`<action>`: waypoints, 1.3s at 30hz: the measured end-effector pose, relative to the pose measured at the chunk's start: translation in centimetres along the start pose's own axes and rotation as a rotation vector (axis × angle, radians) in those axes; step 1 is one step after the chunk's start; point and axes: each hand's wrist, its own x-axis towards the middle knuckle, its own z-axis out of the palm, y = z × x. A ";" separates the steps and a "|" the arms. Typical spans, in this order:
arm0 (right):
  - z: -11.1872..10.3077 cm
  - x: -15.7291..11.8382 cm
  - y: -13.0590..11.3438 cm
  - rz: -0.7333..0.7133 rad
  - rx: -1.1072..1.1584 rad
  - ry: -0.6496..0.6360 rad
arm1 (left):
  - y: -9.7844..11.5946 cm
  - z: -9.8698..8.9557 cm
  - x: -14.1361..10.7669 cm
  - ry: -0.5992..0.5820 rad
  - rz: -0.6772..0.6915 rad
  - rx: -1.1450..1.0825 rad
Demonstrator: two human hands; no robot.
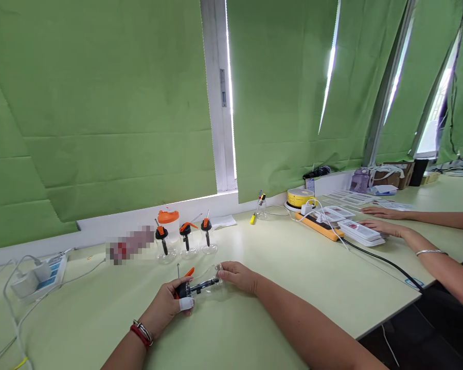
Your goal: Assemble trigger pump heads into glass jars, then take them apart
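Note:
A clear glass bottle (pixel 213 291) with a black and orange cap lies on its side between my two hands, low over the pale green table (pixel 278 257). My left hand (pixel 168 304), with white tape on one finger, is wrapped round the cap end (pixel 183 291). The bottle's far end is in the fingers of my right hand (pixel 237 276). A dark tube shows inside the glass. Behind, three similar bottles stand upright: a left one (pixel 163 247), a middle one (pixel 188 243) and a right one (pixel 207 238).
An orange-lidded cup (pixel 168 220) stands behind the bottles. At left is a white power strip (pixel 46 280) with cables. To the right are an orange power strip (pixel 319 226), a yellow disc stack (pixel 300 198), a small yellow tool (pixel 252 219) and a co-worker's hands (pixel 386 227) by white stacks.

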 end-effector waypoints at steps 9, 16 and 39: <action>-1.1 -0.7 0.4 -0.052 0.010 -0.054 | -0.4 -0.1 0.3 0.016 0.012 -0.020; -0.7 -0.8 -0.5 -0.033 0.015 0.026 | -0.6 0.0 0.3 0.007 0.007 -0.028; -0.4 -0.3 -0.8 -0.051 -0.102 0.037 | -0.2 0.6 0.0 0.003 0.010 -0.062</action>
